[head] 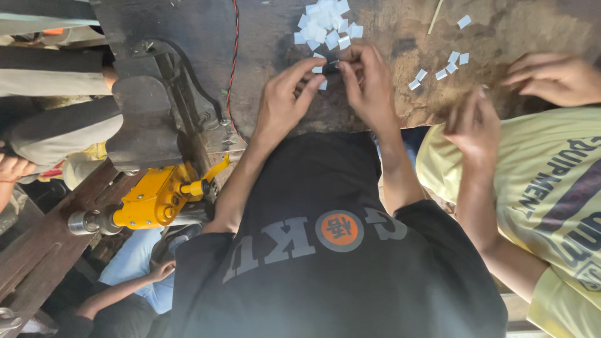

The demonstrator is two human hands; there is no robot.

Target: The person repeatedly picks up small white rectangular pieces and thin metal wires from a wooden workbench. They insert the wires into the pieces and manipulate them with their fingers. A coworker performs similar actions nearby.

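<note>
Head camera looks straight down over a black T-shirt at a worn, stained wooden workbench. Both of the person's hands meet just below a heap of small white square pieces that lies on the bench. The left hand has its thumb and forefinger drawn together on a small dark part, with one white square showing at the fingertips; the other fingers curl loosely beneath. The right hand pinches the same dark part from the opposite side, its fingers bent and pressed close together. What the part is exactly cannot be told, as it is tiny and mostly covered by fingertips.

To the right of the heap, a few more white squares lie scattered on the bench, and one single square sits farther up toward the far edge. Beside them a co-worker in a yellow printed shirt holds two hands over the bench, one blurred, the other resting with curled fingers.

To the left of the heap, a red and black twisted wire runs down the bench to a heavy dark metal press. Below the press sits a yellow machine body with a steel shaft. Another person in a light blue shirt is below that.
</note>
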